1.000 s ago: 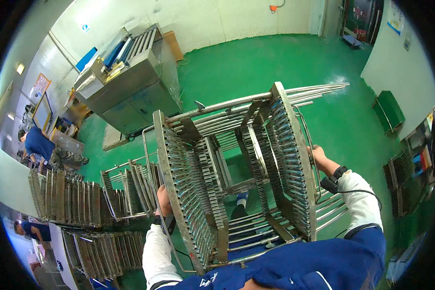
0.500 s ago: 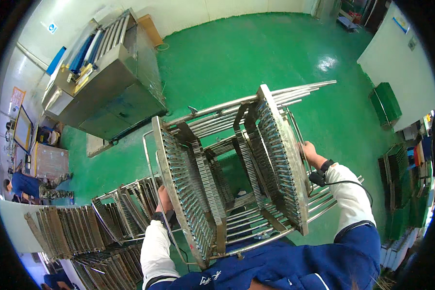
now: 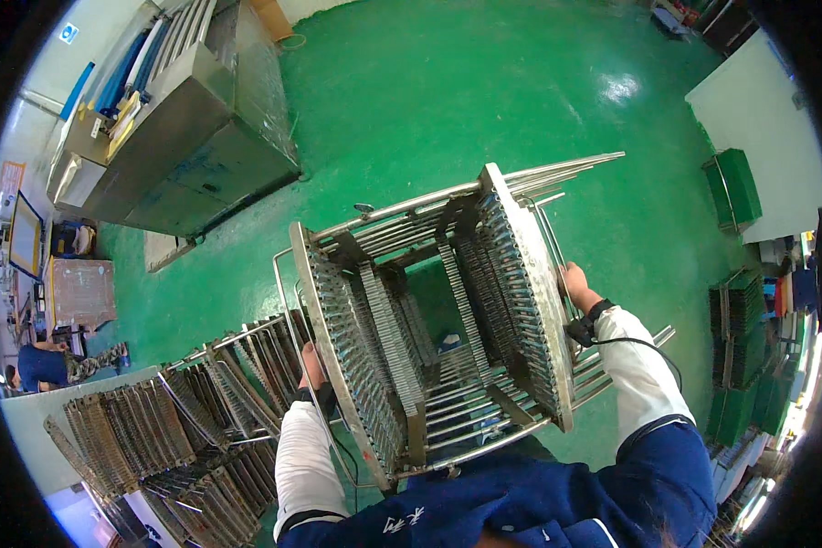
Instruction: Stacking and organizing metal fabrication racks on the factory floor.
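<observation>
Since a second ago the metal rack trolley point(image 3: 438, 320) has rolled further out onto the green floor point(image 3: 447, 100), and the steel machine point(image 3: 183, 137) now sits more toward the upper left. Left hand point(image 3: 311, 365) and right hand point(image 3: 576, 285) each have fingers curled around a side rail, probably so it steers straight. Its slotted shelves look empty. Similar racks point(image 3: 155, 429) are parked along the floor's lower left edge.

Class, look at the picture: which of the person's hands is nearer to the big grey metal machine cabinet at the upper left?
Left. The left hand grips the steel rack cart on the side facing the grey metal machine cabinet; the right hand grips the far side.
</observation>
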Tool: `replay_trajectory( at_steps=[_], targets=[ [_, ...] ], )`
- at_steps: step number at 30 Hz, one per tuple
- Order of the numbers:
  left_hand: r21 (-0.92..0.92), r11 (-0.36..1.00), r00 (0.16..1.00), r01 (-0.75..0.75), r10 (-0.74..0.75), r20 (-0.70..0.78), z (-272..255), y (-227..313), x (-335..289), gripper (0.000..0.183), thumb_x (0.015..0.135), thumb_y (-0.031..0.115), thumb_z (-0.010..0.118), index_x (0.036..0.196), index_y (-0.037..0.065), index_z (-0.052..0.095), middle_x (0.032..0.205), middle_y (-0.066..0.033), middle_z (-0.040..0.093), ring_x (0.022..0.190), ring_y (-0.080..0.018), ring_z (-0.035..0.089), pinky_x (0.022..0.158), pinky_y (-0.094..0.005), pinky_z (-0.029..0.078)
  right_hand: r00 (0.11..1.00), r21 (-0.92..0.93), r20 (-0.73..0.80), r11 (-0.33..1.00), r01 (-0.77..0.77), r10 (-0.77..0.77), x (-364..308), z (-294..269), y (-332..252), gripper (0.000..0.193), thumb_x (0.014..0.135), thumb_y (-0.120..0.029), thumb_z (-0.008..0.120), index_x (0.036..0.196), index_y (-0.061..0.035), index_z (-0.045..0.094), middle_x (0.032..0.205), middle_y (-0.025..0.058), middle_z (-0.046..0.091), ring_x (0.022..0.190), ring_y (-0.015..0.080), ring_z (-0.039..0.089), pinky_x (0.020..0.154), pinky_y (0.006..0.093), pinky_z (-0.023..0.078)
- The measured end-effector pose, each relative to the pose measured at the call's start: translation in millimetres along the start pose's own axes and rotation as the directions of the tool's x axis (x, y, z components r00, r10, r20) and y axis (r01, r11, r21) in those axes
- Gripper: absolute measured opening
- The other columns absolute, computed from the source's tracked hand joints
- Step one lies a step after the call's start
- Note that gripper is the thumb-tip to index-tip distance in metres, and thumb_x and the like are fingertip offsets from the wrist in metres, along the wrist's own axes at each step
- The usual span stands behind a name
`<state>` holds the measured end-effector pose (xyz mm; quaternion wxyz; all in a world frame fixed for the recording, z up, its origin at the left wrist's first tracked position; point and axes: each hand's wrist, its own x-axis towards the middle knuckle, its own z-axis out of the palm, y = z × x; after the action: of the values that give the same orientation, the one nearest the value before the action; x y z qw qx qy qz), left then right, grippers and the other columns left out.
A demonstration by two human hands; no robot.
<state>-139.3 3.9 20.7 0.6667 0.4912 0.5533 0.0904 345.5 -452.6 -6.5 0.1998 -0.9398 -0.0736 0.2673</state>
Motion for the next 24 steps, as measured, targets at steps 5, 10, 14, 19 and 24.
replay_trajectory(
  at_steps=[5,10,14,19,24],
  targets=[
    [-0.010,1.000,0.999,-0.013,0.012,-0.039,2.4,2.0,17.1,0.020,0.098,0.025,0.052,0.097,0.006,0.060,0.076,-0.0005,0.059,0.063,-0.0123,0.055,0.054,-0.0287,0.044,0.999,0.057,-0.004,0.998,0.033,-0.033,3.0,2.4,-0.2,0.047,0.094,-0.040,0.051,0.101,0.0049,0.061,0.101,0.0320,0.063,0.102,0.0470,0.059,0.086,0.0521,0.047],
    [-0.053,0.994,0.991,0.093,-0.098,-0.094,38.3,51.3,-44.0,0.044,0.102,0.041,0.042,0.103,0.001,0.060,0.085,-0.0026,0.061,0.075,-0.0159,0.056,0.067,-0.0309,0.044,0.997,-0.084,0.071,0.996,0.002,0.004,0.6,-18.5,7.0,0.048,0.090,-0.040,0.057,0.103,0.0060,0.061,0.103,0.0315,0.063,0.101,0.0456,0.060,0.087,0.0495,0.048],
    [0.354,0.930,0.990,-0.099,0.129,-0.063,-49.8,2.3,-18.0,0.062,0.097,0.048,0.050,0.127,-0.005,0.055,0.115,-0.0165,0.064,0.099,-0.0216,0.061,0.086,-0.0319,0.046,0.966,-0.230,0.213,0.954,0.192,-0.143,-17.5,-56.3,-24.7,0.057,0.081,-0.040,0.066,0.115,0.0058,0.061,0.112,0.0277,0.064,0.107,0.0406,0.062,0.092,0.0432,0.049],
    [0.291,0.955,0.954,-0.050,0.133,-0.270,0.7,60.7,-113.3,0.055,0.096,0.042,0.056,0.125,-0.004,0.055,0.121,-0.0164,0.063,0.109,-0.0207,0.059,0.089,-0.0316,0.046,0.886,-0.096,0.288,0.910,0.404,-0.363,-62.0,-132.7,-35.9,0.062,0.080,-0.033,0.073,0.126,0.0044,0.056,0.123,0.0240,0.061,0.113,0.0346,0.061,0.095,0.0395,0.049],
    [-0.029,0.951,0.951,-0.308,0.308,-0.012,51.6,129.5,-235.1,0.058,0.098,0.044,0.053,0.138,0.003,0.046,0.130,-0.0121,0.057,0.116,-0.0204,0.054,0.096,-0.0317,0.042,0.806,0.236,0.012,0.785,0.573,-0.592,-166.2,-168.9,-44.7,0.050,0.087,-0.029,0.069,0.126,-0.0002,0.058,0.124,0.0179,0.061,0.111,0.0287,0.061,0.097,0.0386,0.048]
  ],
)
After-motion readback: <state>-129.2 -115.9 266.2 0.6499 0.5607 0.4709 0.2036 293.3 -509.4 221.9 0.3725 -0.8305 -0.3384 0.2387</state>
